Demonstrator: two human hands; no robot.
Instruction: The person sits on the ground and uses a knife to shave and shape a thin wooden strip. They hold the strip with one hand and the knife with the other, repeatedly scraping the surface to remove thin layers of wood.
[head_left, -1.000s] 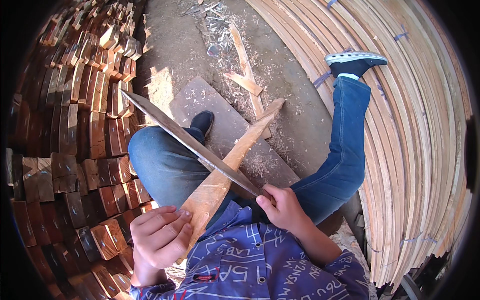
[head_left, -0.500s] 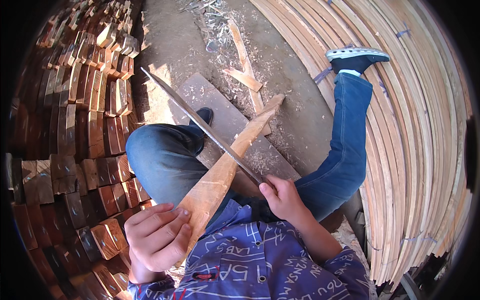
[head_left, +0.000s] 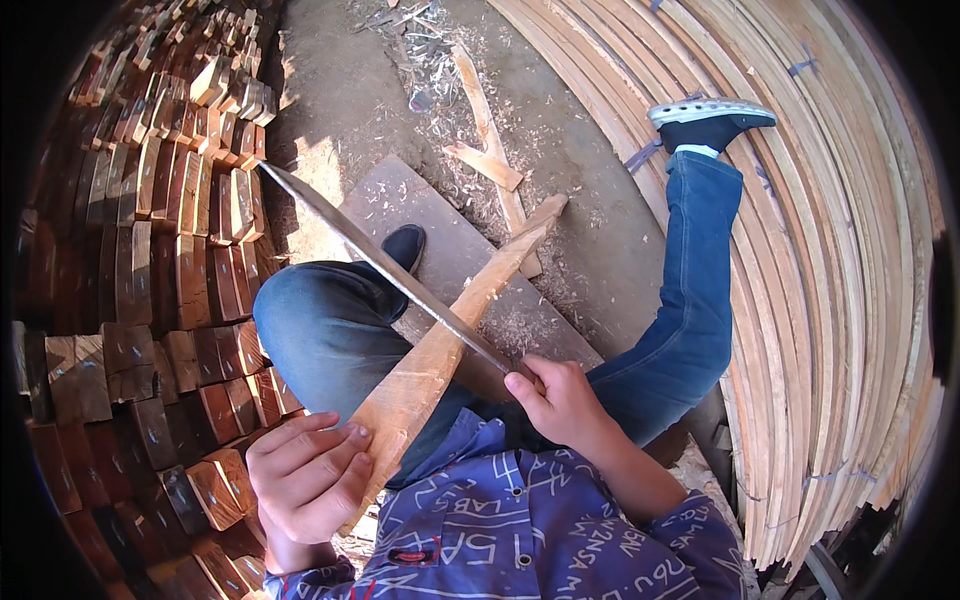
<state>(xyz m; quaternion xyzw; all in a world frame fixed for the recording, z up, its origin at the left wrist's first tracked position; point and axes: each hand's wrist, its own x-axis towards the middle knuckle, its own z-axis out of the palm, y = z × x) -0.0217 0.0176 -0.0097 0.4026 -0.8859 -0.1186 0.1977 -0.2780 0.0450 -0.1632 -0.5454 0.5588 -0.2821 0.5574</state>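
Observation:
A pale, tapering piece of wood [head_left: 408,396] slants from near my chest to a narrow far end between my legs. My left hand [head_left: 308,475] grips its broad near end, fingers bent over the edge and the thumb out of sight. In my right hand [head_left: 560,400] is a long, narrow metal blade [head_left: 375,256], seen nearly edge-on; the fist hides its handle. Pointing up and left, this blade crosses over the middle of the wood, and whether it touches cannot be told. Small curled shavings cling to the wood near the crossing.
Stacked wood blocks [head_left: 150,360] rise along the left. Long bundled wooden strips [head_left: 800,300] curve along the right, under my outstretched foot [head_left: 712,122]. Ahead, a flat board [head_left: 390,190] lies on the ground, with offcuts [head_left: 484,165] and shavings beyond it.
The blade has shifted left, its tip now lower and farther left, and my right hand has come slightly nearer and left. The wood and my left hand have barely moved.

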